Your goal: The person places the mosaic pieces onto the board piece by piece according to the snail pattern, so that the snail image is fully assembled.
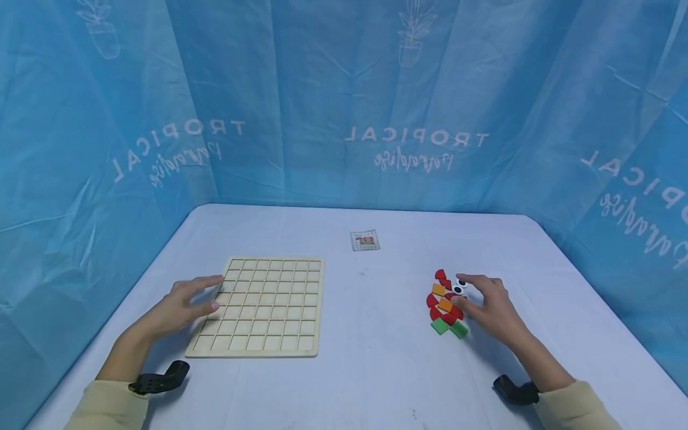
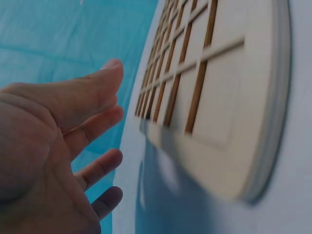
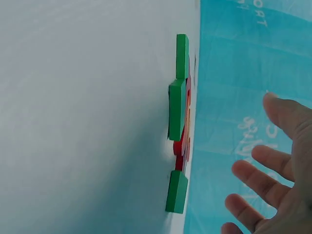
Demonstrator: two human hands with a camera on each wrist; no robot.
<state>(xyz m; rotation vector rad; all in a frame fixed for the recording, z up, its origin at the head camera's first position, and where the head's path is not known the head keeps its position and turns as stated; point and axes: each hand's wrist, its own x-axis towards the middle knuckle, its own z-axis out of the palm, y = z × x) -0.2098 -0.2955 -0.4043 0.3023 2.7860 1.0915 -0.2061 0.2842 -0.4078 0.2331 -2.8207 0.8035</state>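
Note:
A pale wooden board (image 1: 263, 310) with a grid of square recesses lies on the left of the table. Over its left edge hovers my left hand (image 1: 172, 306), thumb and fingers apart, holding nothing. In the left wrist view the hand (image 2: 53, 122) is clear of the board (image 2: 229, 107). To the right is a cluster of small flat pieces: red rounded ones (image 1: 434, 300), orange squares (image 1: 445, 304), green blocks (image 1: 459, 329) and white eye pieces (image 1: 458, 290). My right hand (image 1: 494, 307) is above the cluster, and the right wrist view shows its fingers (image 3: 261, 180) spread, gripping nothing.
A small printed card (image 1: 365, 240) with a grid and a coloured picture lies toward the back of the white table (image 1: 371, 370). Blue curtains (image 1: 333, 107) with white lettering stand behind and at both sides. Each wrist wears a black device (image 1: 161, 378).

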